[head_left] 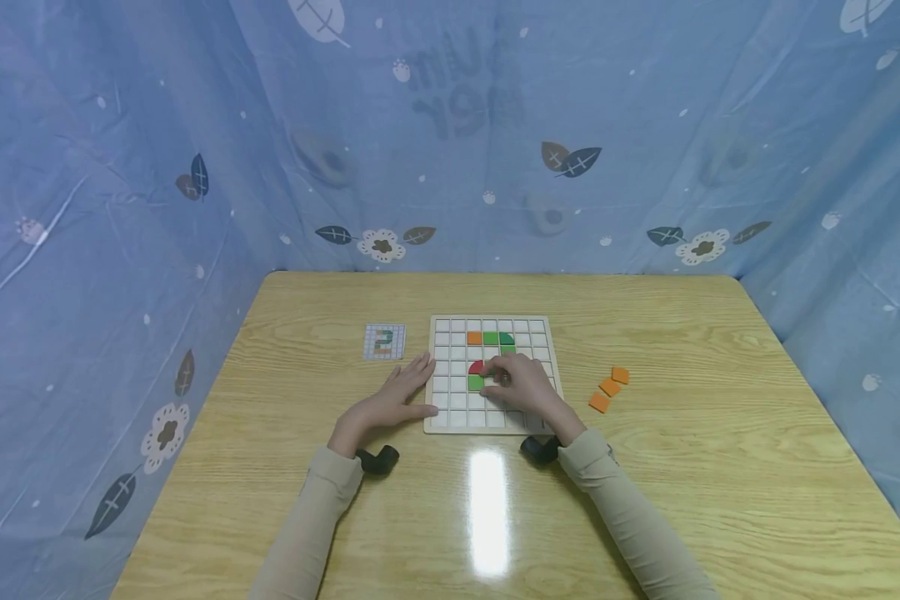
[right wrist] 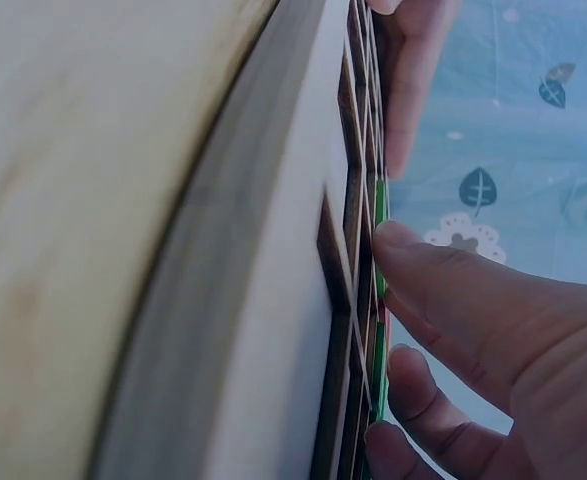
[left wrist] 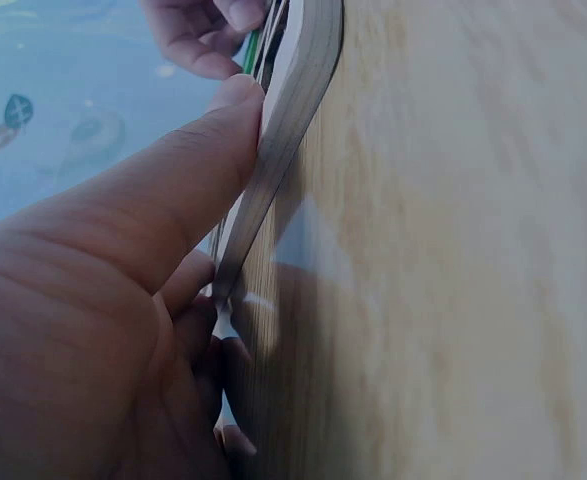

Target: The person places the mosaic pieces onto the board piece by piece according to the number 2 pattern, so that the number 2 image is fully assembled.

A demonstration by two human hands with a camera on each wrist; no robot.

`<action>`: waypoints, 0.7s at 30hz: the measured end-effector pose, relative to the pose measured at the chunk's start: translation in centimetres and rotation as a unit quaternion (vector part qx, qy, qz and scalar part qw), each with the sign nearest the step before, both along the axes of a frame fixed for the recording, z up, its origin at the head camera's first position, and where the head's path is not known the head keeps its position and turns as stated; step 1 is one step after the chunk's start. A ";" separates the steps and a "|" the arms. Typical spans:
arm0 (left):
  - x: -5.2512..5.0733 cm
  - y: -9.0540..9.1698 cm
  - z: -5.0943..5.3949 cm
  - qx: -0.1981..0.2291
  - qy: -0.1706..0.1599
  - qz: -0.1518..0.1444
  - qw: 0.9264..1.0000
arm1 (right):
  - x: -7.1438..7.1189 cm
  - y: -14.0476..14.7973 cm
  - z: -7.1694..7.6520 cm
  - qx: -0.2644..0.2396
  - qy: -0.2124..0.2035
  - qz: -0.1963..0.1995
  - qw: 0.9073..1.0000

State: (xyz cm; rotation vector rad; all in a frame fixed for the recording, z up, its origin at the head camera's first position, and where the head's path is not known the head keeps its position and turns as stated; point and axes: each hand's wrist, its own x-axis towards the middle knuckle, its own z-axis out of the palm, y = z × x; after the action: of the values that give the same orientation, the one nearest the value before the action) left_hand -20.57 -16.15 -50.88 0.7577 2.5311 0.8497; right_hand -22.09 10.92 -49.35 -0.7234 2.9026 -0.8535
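Note:
A pale gridded wooden board (head_left: 453,400) lies on the table, with several coloured tiles set in its cells. My left hand (head_left: 393,400) rests against the board's left edge, fingers spread and thumb apart; in the left wrist view the thumb (left wrist: 188,165) touches the board's rim. Over the middle of the board, my right hand (head_left: 521,383) has its thumb and forefinger tips at a red quarter-round tile (head_left: 476,367) and the light green square tile (head_left: 476,382) below it. The right wrist view shows the thumb (right wrist: 443,265) touching the tiles' level, with no tile visibly lifted. The palm hides several cells.
A small pattern card (head_left: 385,342) lies left of the board. Three orange tiles (head_left: 610,387) lie to its right. An orange square (head_left: 474,338), a green square (head_left: 491,338) and a dark green rounded tile (head_left: 506,338) sit in an upper row. A patterned blue curtain (head_left: 487,150) surrounds the table.

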 end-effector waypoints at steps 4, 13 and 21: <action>0.0 0.0 -0.2 -0.002 0.002 0.000 1.000 | 0.1 0.1 0.1 -0.007 -0.009 -0.002 1.000; 0.0 0.0 -0.1 -0.003 0.004 -0.006 1.000 | 0.0 0.4 -0.1 -0.023 -0.012 0.006 1.000; 0.0 0.0 0.0 0.003 0.005 -0.003 1.000 | -0.2 1.0 0.2 -0.026 -0.002 0.008 1.000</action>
State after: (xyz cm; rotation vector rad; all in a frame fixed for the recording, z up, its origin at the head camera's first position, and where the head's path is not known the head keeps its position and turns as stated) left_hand -20.56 -16.12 -50.87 0.7742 2.5354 0.8532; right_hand -22.28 11.93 -49.14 -0.7468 2.8767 -0.9311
